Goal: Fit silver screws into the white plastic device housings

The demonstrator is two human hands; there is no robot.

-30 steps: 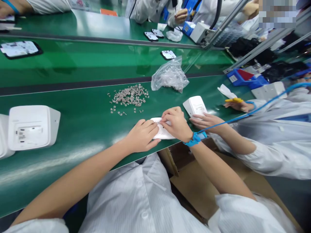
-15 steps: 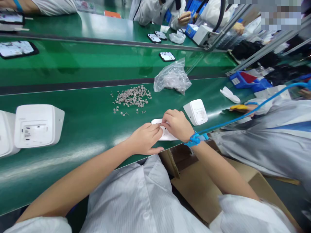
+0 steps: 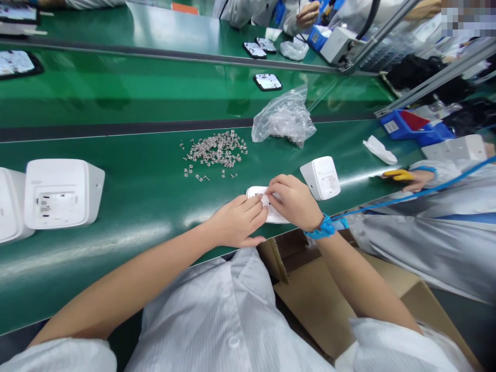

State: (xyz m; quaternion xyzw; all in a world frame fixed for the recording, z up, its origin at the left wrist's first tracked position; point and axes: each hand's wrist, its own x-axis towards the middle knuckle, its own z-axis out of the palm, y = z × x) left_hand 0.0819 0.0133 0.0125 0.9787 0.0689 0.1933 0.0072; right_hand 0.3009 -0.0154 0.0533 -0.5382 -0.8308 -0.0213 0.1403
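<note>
A white plastic housing (image 3: 276,217) lies at the bench's near edge, partly covered by both my hands. My left hand (image 3: 242,221) rests against its left side, fingertips gripping the recess and thumb stretched along the bench edge. With fingertips pinched together, my right hand (image 3: 292,200) presses into the same recess; anything between them is too small to make out. A blue wrist strap (image 3: 325,227) circles my right wrist. Beyond my hands lies a pile of small metal clips (image 3: 219,149). Another white housing (image 3: 321,178) stands just right of my right hand.
Two more white housings stand at the left, one being the nearer housing (image 3: 64,194). A clear plastic bag (image 3: 284,119) sits behind the clips. A blue cord (image 3: 418,192) runs right from the strap, past a co-worker's hand (image 3: 418,181). An open cardboard box (image 3: 318,294) is below the bench.
The view has shifted slightly, so the bench things sit a little further right. My fingers have moved slightly over the housing, and more of its recess shows.
</note>
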